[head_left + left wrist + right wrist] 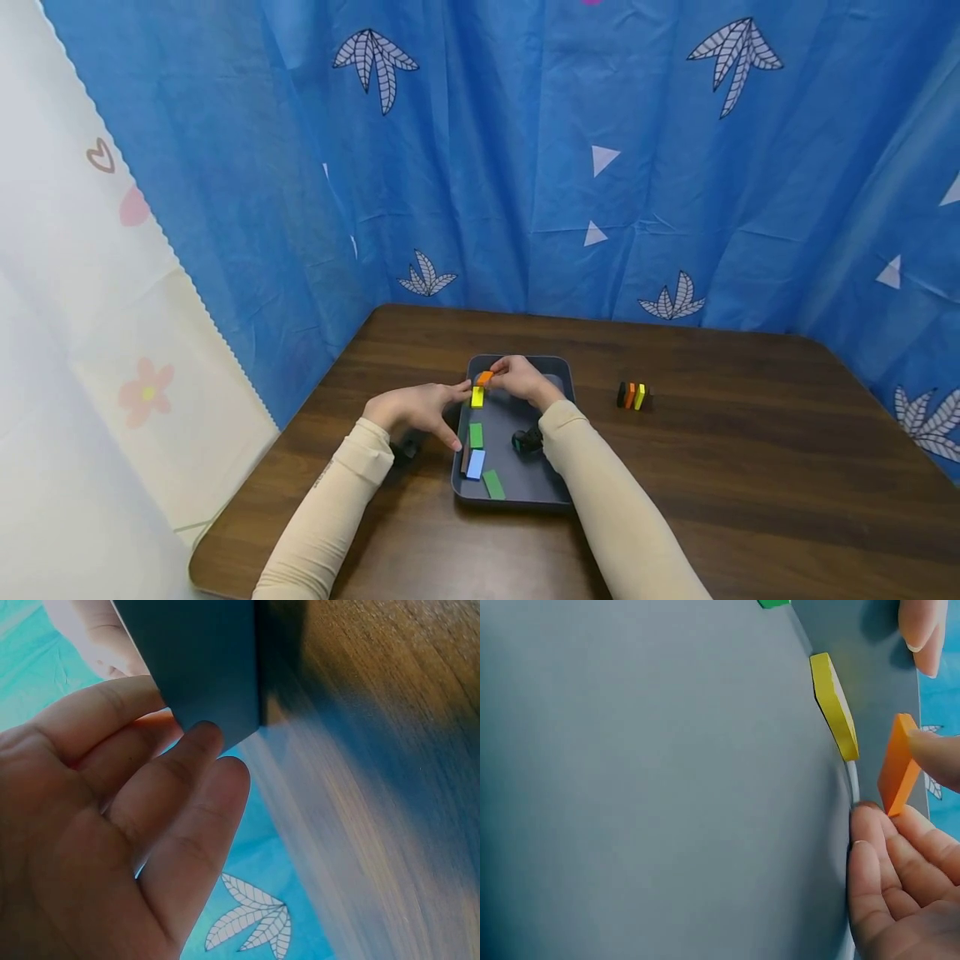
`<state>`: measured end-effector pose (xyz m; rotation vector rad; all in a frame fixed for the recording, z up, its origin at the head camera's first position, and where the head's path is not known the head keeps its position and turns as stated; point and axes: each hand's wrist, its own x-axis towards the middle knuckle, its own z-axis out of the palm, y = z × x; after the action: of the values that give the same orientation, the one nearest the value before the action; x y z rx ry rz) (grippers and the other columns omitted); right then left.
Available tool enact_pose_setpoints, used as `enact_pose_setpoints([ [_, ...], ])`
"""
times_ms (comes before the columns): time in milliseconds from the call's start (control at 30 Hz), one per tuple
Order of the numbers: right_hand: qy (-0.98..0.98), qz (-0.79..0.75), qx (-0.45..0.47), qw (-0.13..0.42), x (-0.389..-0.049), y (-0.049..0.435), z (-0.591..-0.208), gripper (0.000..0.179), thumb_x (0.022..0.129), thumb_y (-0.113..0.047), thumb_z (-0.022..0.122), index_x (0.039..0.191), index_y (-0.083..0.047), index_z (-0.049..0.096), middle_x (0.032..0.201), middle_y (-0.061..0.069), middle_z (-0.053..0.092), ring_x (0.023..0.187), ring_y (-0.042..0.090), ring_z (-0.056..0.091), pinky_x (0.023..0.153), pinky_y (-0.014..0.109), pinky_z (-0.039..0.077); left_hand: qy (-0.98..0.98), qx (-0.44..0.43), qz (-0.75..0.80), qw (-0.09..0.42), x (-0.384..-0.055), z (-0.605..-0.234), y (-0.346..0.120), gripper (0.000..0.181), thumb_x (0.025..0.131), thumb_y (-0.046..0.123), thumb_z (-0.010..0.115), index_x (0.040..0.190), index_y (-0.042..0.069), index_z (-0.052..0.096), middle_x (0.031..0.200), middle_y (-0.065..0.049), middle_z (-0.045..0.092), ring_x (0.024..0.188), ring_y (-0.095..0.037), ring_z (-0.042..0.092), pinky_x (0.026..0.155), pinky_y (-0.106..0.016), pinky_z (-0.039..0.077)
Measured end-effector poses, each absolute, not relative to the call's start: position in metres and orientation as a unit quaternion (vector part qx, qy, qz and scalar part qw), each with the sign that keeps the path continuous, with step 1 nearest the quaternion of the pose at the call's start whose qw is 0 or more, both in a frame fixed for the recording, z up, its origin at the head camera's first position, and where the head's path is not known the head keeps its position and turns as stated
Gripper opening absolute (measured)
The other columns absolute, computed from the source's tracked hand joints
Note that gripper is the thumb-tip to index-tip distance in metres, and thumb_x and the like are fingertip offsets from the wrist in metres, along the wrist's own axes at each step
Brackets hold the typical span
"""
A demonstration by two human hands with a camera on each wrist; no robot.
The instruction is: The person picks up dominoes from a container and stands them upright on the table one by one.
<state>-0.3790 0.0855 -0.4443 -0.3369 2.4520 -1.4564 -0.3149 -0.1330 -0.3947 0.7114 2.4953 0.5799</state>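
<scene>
Inside the dark grey tray (525, 483), my right hand (522, 379) pinches an orange domino-like block (900, 765) between thumb and fingers, near the far left corner. Just below it a yellow block (477, 397) stands against the tray's left side. My left hand (420, 410) is at the left rim, its fingers fairly straight and spread; in the left wrist view the fingertips (202, 739) are right at the tray's outer wall. Farther down that side are a green block (476, 435), a light blue block (476, 464), a brown block (465, 460) and another green block (492, 484).
Right of the tray, a short row of blocks (635, 396) in black, orange, yellow and a dark colour stands on the brown wooden table (750, 467). A blue curtain (495, 167) hangs behind the table, and a white cloth (112, 333) hangs at the left.
</scene>
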Motion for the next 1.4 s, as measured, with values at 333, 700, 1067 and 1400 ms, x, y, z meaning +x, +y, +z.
enact_pose_setpoints([
  [333,0.844,-0.506,-0.111,0.139,-0.374,0.095,-0.441,0.043,0.087,-0.005,0.068,0.127,0.006,0.056,0.108,0.017,0.070,0.083,0.019,0.062,0.074,0.025,0.054,0.910,0.251,0.224,0.243,-0.314,-0.395,-0.133,0.103,0.074,0.040,0.088,0.158,0.018,0.033,0.169,-0.001,0.018,0.153,-0.031,0.026,0.120,-0.060,0.027],
  [700,0.827,-0.535,-0.108,0.138,-0.370,0.099,-0.439,0.042,0.088,0.001,0.066,0.128,0.001,0.054,0.104,0.017,0.069,0.080,0.020,0.058,0.073,0.026,0.050,0.908,0.254,0.228,0.244,-0.314,-0.396,-0.133,0.102,0.075,0.039,0.088,0.158,0.016,0.033,0.169,-0.002,0.018,0.153,-0.032,0.026,0.119,-0.061,0.027],
  [1067,0.769,-0.599,-0.125,0.183,-0.366,0.104,-0.426,0.039,0.091,0.007,0.059,0.128,0.003,0.046,0.117,0.025,0.064,0.097,0.026,0.072,0.093,0.041,0.058,0.911,0.258,0.216,0.237,-0.316,-0.396,-0.132,0.102,0.074,0.041,0.088,0.157,0.017,0.034,0.168,-0.001,0.019,0.152,-0.032,0.028,0.119,-0.060,0.029],
  [1400,0.734,-0.639,-0.141,0.181,-0.363,0.109,-0.421,0.037,0.090,0.011,0.057,0.121,0.000,0.040,0.122,0.028,0.063,0.108,0.039,0.069,0.097,0.044,0.055,0.912,0.257,0.216,0.237,-0.315,-0.394,-0.132,0.106,0.073,0.043,0.088,0.158,0.014,0.032,0.169,-0.003,0.017,0.153,-0.031,0.027,0.120,-0.058,0.028],
])
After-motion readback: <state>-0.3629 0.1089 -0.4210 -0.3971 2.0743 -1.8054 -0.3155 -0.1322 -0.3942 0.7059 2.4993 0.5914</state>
